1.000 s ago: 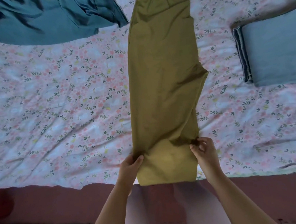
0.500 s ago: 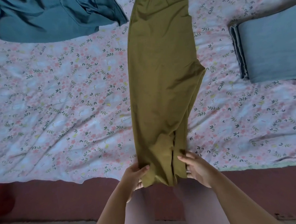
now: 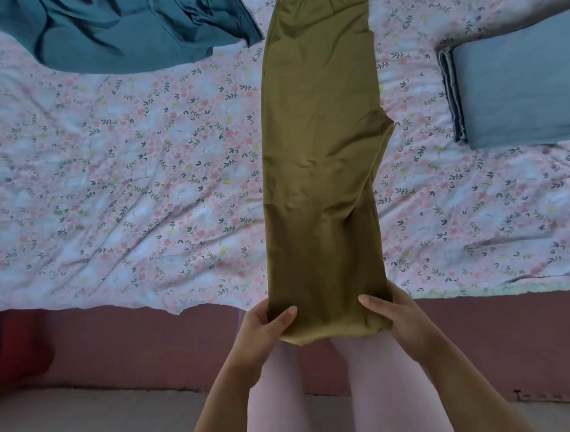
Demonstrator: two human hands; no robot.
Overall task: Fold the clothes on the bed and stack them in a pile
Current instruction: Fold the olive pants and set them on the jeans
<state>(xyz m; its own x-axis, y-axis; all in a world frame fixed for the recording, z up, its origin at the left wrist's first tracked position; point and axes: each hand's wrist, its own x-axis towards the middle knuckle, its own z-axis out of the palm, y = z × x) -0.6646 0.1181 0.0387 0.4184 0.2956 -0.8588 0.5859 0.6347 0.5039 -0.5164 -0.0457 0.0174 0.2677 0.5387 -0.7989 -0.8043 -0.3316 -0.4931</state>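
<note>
Fingers [image 3: 284, 314] of the left hand [image 3: 263, 327] pinch the near left corner of the olive trousers [image 3: 319, 147], thumb on top and the rest underneath. The right hand [image 3: 393, 316] grips the near right corner the same way. Neither hand is released or idle.

Location of the task item: the trousers lie lengthwise on the bed [image 3: 108, 193], already halved leg on leg. They run straight ahead of the fingers to an elastic waistband at the far end. The hem end held in the fingers overhangs the bed edge.

Risks noted:
- The two stacked legs could slide apart if one hand lifts ahead of the other, which would skew the next fold.
- A seat flap bulges out ahead and to the right of the fingers. If not flattened, it would likely leave a lump or a ragged edge.
- A loose teal garment [image 3: 125, 35] lies ahead and to the left, with its corner just beside the trousers' upper edge. A hem carried that far could trap it.
- The overhanging end may drag the cloth toward the floor if the grip slackens.

A folded blue-grey garment [image 3: 519, 88] sits ahead and well to the right, presumably the start of the pile.

Containers: none identified. A dark red shape [image 3: 12, 356] sits far left of the fingers, below the bed edge. It is too dim to identify, and any contents cannot be seen.
</note>
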